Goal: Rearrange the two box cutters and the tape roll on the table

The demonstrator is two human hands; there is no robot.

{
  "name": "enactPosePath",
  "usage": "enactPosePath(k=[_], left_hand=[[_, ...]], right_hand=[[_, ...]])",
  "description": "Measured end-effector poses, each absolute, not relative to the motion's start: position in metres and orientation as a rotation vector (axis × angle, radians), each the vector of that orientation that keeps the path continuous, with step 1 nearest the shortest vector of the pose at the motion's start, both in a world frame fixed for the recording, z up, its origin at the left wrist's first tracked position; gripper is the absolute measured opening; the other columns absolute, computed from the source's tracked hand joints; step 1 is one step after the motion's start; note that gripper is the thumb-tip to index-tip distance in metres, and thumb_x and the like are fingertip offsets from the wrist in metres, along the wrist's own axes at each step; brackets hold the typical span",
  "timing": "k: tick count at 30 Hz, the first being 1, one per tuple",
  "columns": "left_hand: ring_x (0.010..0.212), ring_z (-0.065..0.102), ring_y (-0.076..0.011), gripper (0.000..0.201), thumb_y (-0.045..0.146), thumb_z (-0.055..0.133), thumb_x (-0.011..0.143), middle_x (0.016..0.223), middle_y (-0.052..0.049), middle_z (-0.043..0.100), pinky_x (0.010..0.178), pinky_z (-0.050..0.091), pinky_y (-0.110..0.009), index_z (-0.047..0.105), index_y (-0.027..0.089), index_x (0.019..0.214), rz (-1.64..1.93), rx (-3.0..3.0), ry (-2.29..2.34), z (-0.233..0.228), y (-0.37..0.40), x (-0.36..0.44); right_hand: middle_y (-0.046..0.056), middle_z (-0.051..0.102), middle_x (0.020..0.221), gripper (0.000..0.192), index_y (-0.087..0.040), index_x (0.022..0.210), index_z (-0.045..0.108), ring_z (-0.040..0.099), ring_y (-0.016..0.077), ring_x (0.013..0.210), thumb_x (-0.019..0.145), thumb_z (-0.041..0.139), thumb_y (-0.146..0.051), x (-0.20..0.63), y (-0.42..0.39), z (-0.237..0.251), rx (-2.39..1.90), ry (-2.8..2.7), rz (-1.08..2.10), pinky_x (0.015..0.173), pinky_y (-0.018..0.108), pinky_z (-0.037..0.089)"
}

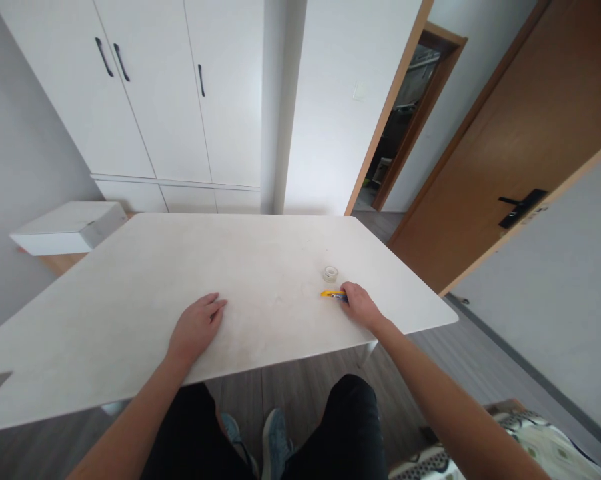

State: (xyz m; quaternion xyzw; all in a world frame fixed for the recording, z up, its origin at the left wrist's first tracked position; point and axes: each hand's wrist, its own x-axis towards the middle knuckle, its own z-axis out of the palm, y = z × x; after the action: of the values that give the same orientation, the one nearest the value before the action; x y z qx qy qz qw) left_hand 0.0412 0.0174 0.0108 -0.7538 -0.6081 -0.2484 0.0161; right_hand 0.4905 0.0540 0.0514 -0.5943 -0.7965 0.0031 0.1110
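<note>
A small yellow cutter (331, 294) lies flat on the white worktop (130, 300), on its right part and close to the near edge. The right hand (360, 305) is on the right end of the cutter, and that end is hidden under the fingers. This grip is curled over the cutter and touches it, but the view does not show if the fingers really pinch it or only rest on it. The right arm comes from the near right, stretched out long, with the wrist low over the worktop edge.

Just beyond the cutter, a little to the far side, a small roll of clear tape (330, 273) lies flat on the worktop, near the cutter but apart from it.

The left hand (197, 327) lies palm down on the worktop, well apart from the cutter, to the left. Its grip is spread loosely with the fingers pointing far and right, and it holds nothing. The left forearm goes over the near edge of the worktop.

At the far left, beside the worktop, there is a flat white box (70, 227). Behind it stands a white wardrobe (155, 100), its doors closed.
</note>
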Motion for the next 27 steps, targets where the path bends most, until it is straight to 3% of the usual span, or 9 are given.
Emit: enactPosePath(k=[7,13,17,21,27], left_hand=[[0.119,0.062,-0.0255,0.047,0.038,0.036,0.095,0.127,-0.012,0.067,0.108,0.045,-0.041,0.075,0.018,0.11,-0.774,-2.345,-1.865,0.012,0.017,0.042],[0.118,0.062,-0.0257,0.045,0.038,0.037,0.095,0.126,-0.011,0.068,0.107,0.046,-0.042,0.075,0.018,0.109,-0.781,-2.345,-1.876,0.013,0.016,0.044],[0.118,0.062,-0.0259,0.044,0.036,0.037,0.095,0.126,-0.012,0.067,0.107,0.046,-0.042,0.075,0.017,0.109,-0.797,-2.35,-1.869,0.013,0.016,0.043],[0.117,0.063,-0.0253,0.041,0.033,0.039,0.094,0.125,-0.011,0.068,0.106,0.047,-0.042,0.075,0.019,0.107,-0.82,-2.343,-1.881,0.016,0.014,0.045],[0.117,0.062,-0.0242,0.036,0.027,0.043,0.095,0.124,-0.011,0.069,0.107,0.046,-0.041,0.076,0.019,0.107,-0.803,-2.314,-1.912,0.02,0.014,0.05]], right_hand=[[0.004,0.067,0.084,0.024,-0.023,0.106,0.062,0.062,0.0207,0.077,0.093,0.047,-0.037,0.484,0.063,0.055,-1.994,-1.756,0.171,0.067,0.028,0.042],[0.012,0.065,0.116,0.036,-0.018,0.121,0.064,0.058,0.0224,0.109,0.087,0.058,-0.027,0.467,0.101,0.081,-1.995,-1.782,0.119,0.089,0.029,0.042],[0.012,0.058,0.133,0.059,-0.02,0.136,0.055,0.056,0.0237,0.118,0.08,0.069,-0.032,0.453,0.118,0.085,-2.068,-1.912,0.235,0.093,0.03,0.043],[0.011,0.065,0.125,0.076,-0.023,0.148,0.041,0.062,0.0265,0.109,0.079,0.07,-0.032,0.446,0.125,0.082,-2.219,-2.007,0.342,0.085,0.033,0.047],[0.014,0.066,0.124,0.074,-0.021,0.148,0.039,0.064,0.0286,0.106,0.081,0.067,-0.033,0.421,0.132,0.089,-2.266,-2.023,0.288,0.079,0.034,0.047]])
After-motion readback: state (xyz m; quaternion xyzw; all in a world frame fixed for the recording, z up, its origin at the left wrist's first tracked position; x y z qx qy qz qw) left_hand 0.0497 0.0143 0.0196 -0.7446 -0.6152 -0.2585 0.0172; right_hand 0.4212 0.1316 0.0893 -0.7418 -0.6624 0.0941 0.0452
